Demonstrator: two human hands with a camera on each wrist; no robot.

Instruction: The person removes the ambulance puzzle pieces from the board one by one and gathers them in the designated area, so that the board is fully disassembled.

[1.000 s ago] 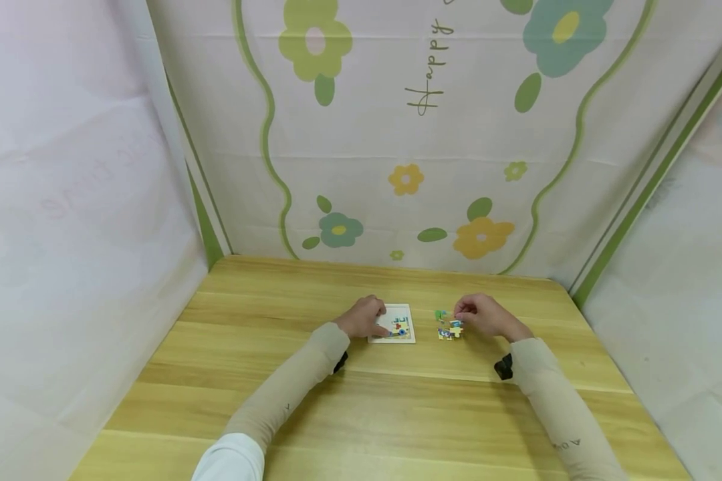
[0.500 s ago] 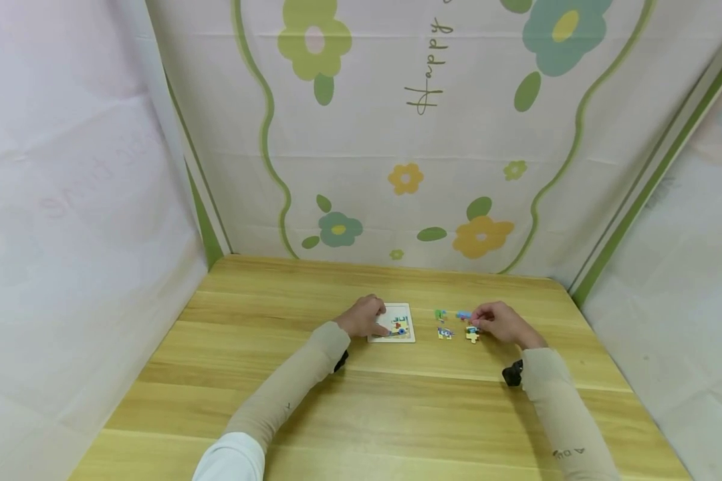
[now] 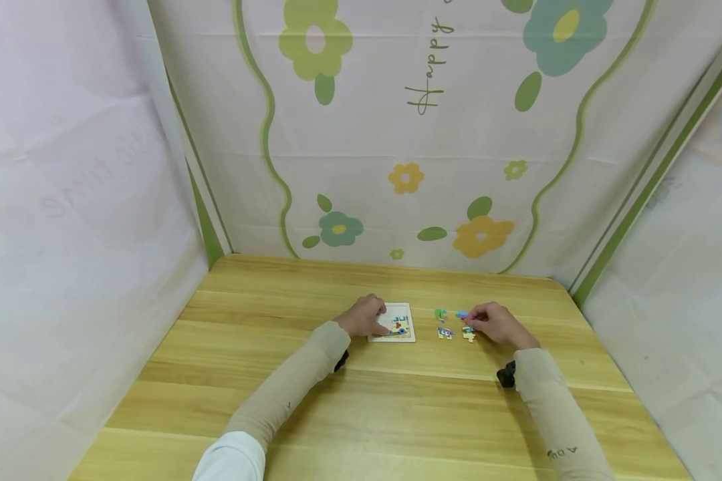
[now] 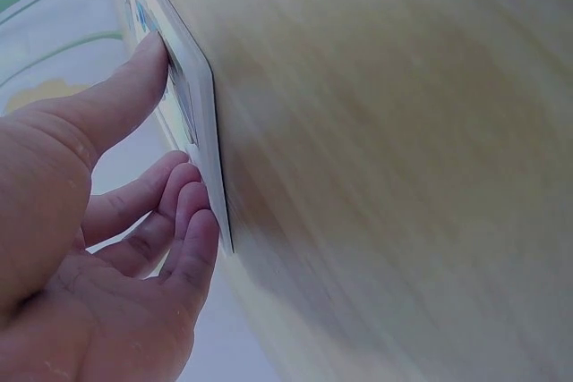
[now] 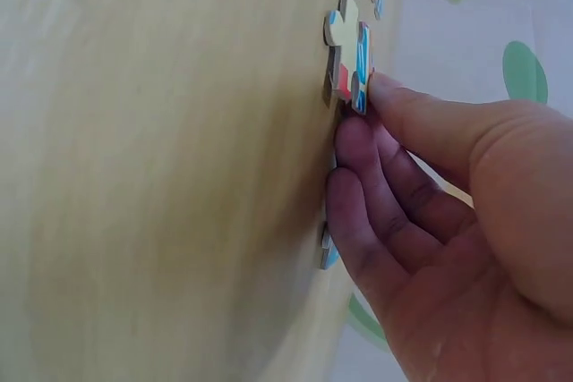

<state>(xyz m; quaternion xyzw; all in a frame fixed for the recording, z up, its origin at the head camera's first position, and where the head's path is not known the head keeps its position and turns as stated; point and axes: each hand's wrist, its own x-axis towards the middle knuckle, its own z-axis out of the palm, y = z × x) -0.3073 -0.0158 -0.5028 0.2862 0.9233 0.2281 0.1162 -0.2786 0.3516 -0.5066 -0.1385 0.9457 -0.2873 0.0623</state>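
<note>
My left hand (image 3: pixel 364 316) grips the left side of a white-framed jigsaw board (image 3: pixel 412 322). In the left wrist view, the thumb (image 4: pixel 143 78) presses on the board's face while the curled fingers (image 4: pixel 192 212) lie against its edge. Part of a colourful picture shows inside the frame; the hand hides some of it. To the right, my right hand (image 3: pixel 495 322) pinches a cream and blue jigsaw piece (image 3: pixel 469 336) between thumb and fingertips. The right wrist view shows that piece (image 5: pixel 345 38) tilted over the table, its shadow beneath.
Several loose jigsaw pieces lie right of the board: a green one (image 3: pixel 440 314), a purple one with eyes (image 3: pixel 445 332), and a blue and pink one (image 3: pixel 462 314) by my right fingertips. A flowered cloth wall (image 3: pixel 349 167) stands behind the wooden table (image 3: pixel 361 414).
My right hand has carried the cream and blue jigsaw piece rightward, away from the purple one, then slightly back left. My left hand stays on the board.
</note>
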